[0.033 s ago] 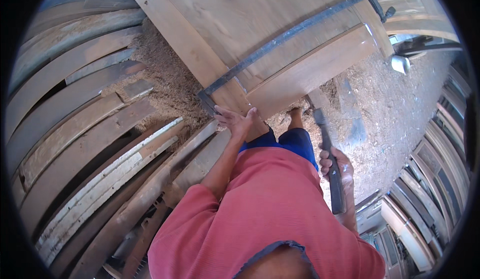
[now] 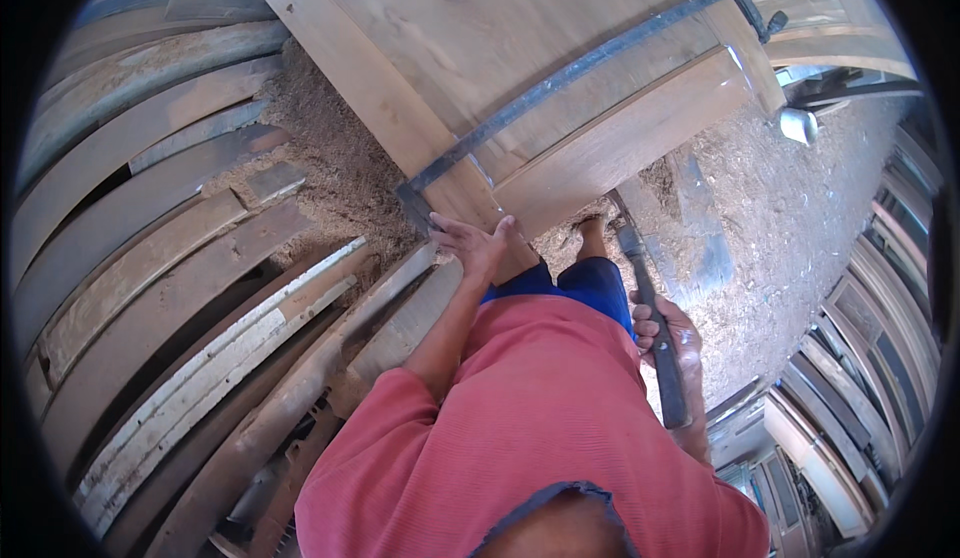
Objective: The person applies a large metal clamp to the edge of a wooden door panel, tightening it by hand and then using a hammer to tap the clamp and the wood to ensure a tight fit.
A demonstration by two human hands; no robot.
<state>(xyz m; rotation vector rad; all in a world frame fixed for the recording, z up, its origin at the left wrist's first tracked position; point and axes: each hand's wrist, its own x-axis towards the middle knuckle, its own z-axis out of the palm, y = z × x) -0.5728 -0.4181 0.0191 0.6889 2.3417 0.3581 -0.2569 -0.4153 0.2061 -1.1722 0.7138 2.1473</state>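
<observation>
My left hand [image 2: 476,246] lies open, fingers spread, against the near corner of a light wooden panelled door [image 2: 440,48]. A long steel bar clamp [image 2: 580,71] spans this end of the door, its left jaw just beyond my fingertips. In my right hand [image 2: 689,341], the fingers are wrapped around a long dark-handled tool [image 2: 668,380]. Its narrow metal end points away from me, toward the underside of the door's end rail [image 2: 620,153]. The exact kind of tool cannot be made out. White glue-like streaks show at the frame joints.
Stacked boards [image 2: 150,258] fill the left side, reaching close to my left arm. Wood shavings [image 2: 325,128] cover the floor. A white cup-like container [image 2: 798,126] stands by the door's right corner. More timber and frames [image 2: 860,328] lean at the right.
The tool in my right hand has swung slightly, its metal end shifting left. My left hand stays at the door corner.
</observation>
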